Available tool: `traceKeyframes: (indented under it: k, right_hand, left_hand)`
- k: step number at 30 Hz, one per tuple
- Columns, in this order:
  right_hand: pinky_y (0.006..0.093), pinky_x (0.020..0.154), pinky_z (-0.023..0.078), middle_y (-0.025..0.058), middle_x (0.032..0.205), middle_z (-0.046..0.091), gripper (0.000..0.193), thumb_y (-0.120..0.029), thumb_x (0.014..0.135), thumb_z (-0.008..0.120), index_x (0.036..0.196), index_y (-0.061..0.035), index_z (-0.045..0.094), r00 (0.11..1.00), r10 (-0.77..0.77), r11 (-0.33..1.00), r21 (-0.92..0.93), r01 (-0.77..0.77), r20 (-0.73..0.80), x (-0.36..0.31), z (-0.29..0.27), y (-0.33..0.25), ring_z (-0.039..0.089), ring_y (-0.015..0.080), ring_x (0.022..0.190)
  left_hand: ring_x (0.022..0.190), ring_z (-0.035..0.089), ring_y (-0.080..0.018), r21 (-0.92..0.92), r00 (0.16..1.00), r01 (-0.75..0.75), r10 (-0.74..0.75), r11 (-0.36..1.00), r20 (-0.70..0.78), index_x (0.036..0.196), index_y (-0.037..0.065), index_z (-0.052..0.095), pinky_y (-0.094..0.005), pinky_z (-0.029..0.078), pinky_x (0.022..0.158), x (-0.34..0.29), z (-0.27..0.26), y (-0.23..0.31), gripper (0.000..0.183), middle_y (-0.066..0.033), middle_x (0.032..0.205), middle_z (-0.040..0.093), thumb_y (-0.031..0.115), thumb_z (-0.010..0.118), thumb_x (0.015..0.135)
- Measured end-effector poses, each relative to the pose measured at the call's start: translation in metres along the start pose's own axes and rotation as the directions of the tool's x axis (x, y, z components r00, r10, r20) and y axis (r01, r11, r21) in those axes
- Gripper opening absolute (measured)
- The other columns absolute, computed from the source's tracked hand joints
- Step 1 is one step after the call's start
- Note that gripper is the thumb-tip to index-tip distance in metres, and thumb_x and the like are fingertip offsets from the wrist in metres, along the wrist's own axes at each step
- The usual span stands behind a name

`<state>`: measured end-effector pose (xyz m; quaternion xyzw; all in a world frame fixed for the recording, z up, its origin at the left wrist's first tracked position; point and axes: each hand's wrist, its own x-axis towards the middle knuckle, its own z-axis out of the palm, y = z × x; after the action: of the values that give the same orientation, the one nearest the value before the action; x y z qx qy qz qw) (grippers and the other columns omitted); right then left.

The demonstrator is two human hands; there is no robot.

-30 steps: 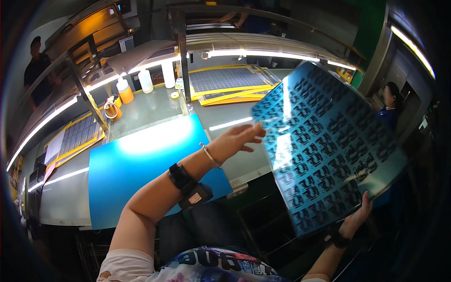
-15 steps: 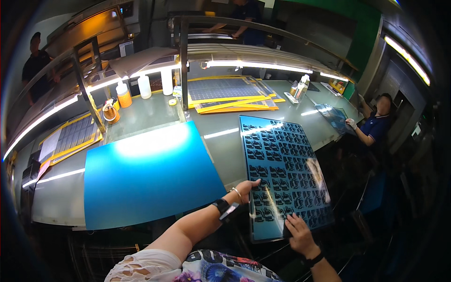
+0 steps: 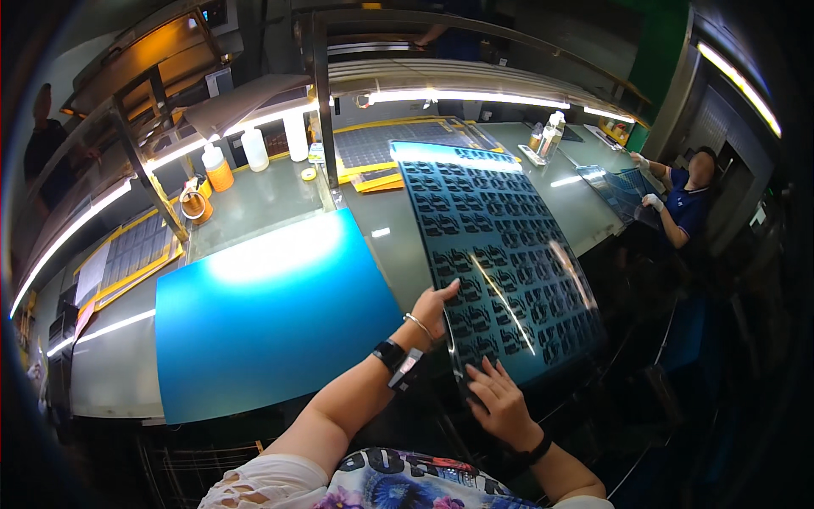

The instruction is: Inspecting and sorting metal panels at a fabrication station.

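The left hand [image 3: 434, 310] gripped the long left side of the printed sheet [image 3: 513, 246], with its thumb on top and its fingers tucked under. The fingers of the right hand [image 3: 500, 403] lay on the near end, a bit bent; its thumb was hard to see, so I could not tell if it pinched the sheet or only pressed on it.

The sheet was held up at a slant in front of the person, its far end over the table [image 3: 403, 263]. Both hands were near one corner, so the far side had no hand on it. It could sag, bend or twist out of the grip. The top was shiny, and fingers on the black marks could leave smudges.

The plain blue sheet [image 3: 271, 331] lay just to the left, so a swing that way could scratch it. If the far end dipped, it could bump the yellow frames [image 3: 398, 146]. A wide swing right could knock the clear bottle [image 3: 553, 136].
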<state>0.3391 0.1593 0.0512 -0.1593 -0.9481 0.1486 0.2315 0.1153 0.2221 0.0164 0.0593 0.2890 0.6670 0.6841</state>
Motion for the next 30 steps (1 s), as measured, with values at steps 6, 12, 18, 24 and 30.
traceKeyframes:
  k: [6,12,18,24,30]
  right_hand:
    - [0.0298,0.067,0.054,0.0140,0.082,0.066,0.011,-0.005,0.088,0.050,0.090,0.0018,0.059,0.791,0.607,0.618,0.672,-0.407,-0.079,0.046,-0.011,0.043,0.066,0.0225,0.074]
    - [0.0247,0.059,0.052,0.0109,0.076,0.065,0.017,-0.011,0.092,0.049,0.084,0.0011,0.058,0.695,0.651,0.683,0.633,-0.364,-0.303,0.092,-0.110,0.134,0.064,0.0150,0.066]
    - [0.0273,0.062,0.053,0.0132,0.077,0.064,0.015,0.002,0.090,0.045,0.095,0.0053,0.059,0.752,-0.178,0.977,-0.206,0.057,-0.635,0.122,-0.196,0.023,0.064,0.0191,0.068]
    - [0.0371,0.072,0.038,0.0064,0.071,0.046,0.014,-0.010,0.080,0.060,0.091,-0.0032,0.065,0.937,-0.083,0.765,-0.625,-0.157,-0.338,0.069,-0.201,0.010,0.047,0.0241,0.077]
    - [0.0258,0.055,0.042,0.0102,0.073,0.064,0.015,-0.007,0.086,0.055,0.095,0.0002,0.065,0.670,0.624,0.746,0.048,-0.665,-0.402,-0.049,-0.175,0.074,0.056,0.0154,0.059]
  left_hand:
    - [0.099,0.058,-0.0262,-0.137,0.998,-0.049,0.053,0.989,0.029,0.112,0.004,0.054,-0.0488,0.048,0.084,0.029,-0.028,0.025,0.056,-0.0121,0.109,0.060,0.053,0.049,0.085]
    - [0.112,0.049,-0.0266,0.067,0.989,0.071,-0.062,0.995,-0.133,0.126,0.003,0.043,-0.0436,0.038,0.095,0.082,-0.064,-0.007,0.075,-0.0139,0.124,0.051,0.061,0.052,0.080]
    - [0.112,0.049,-0.0324,0.216,0.915,0.145,-0.048,0.966,-0.401,0.135,-0.001,0.027,-0.0454,0.046,0.081,0.121,-0.099,-0.023,0.073,-0.0182,0.132,0.041,0.047,0.053,0.086]
    - [0.078,0.054,-0.0201,0.140,0.914,0.031,0.029,0.990,-0.404,0.123,0.001,0.045,-0.0346,0.042,0.055,0.063,-0.077,-0.026,0.056,-0.0118,0.107,0.055,0.043,0.055,0.086]
    - [0.101,0.056,-0.0342,-0.282,0.969,-0.183,0.221,0.942,0.112,0.121,-0.003,0.044,-0.0537,0.042,0.091,-0.053,-0.064,0.063,0.073,-0.0193,0.112,0.055,0.061,0.038,0.086]
